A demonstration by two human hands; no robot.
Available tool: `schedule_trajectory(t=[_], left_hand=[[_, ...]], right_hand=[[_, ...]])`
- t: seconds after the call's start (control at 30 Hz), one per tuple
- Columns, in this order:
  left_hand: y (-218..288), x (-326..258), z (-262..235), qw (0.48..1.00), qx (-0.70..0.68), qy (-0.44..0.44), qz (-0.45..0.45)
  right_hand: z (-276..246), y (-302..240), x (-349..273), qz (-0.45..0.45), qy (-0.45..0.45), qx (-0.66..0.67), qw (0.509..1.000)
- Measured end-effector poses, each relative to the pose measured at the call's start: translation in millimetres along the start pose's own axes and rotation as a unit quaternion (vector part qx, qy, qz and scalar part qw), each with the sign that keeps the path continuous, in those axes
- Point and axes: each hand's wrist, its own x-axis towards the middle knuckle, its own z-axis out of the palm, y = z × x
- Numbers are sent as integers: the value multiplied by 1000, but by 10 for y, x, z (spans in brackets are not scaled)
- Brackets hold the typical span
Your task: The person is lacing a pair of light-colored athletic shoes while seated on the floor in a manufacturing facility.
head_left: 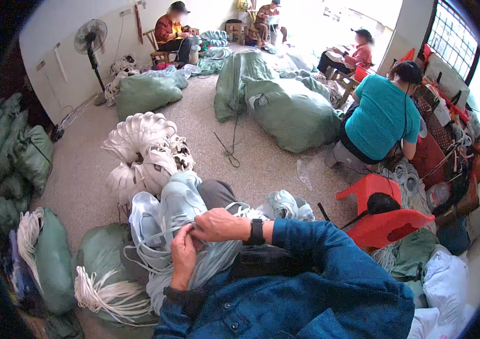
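While the left hand (183, 254) and right hand (217, 225) pinched one pale lace (169, 230) at one light-blue shoe (179, 195), four people (380, 117) were beyond, one fan (89, 36) far left.

The speckled floor (197, 107) bears a standing fan (89, 38) near its far-left edge, piled green sacks (34, 157) at its left edge, and clustered white shoes (141, 135).

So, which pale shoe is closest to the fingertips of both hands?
The middle shoe, just beyond where the left hand and right hand meet; the left shoe sits beside it, the right shoe farther off.
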Motion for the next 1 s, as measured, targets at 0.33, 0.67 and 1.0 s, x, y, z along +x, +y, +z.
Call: schedule_trajectory(t=[0.33,0.67,1.0], left_hand=[[-130,12,26,985,143,55,75],[379,-371,-1423,859,-507,67,32],[244,-407,-1087,997,-48,55,-10]], right_hand=[[106,-97,38,-3,-69,-52,996],[121,154,-84,6,46,64,997],[62,23,41,-15,116,113,987]])
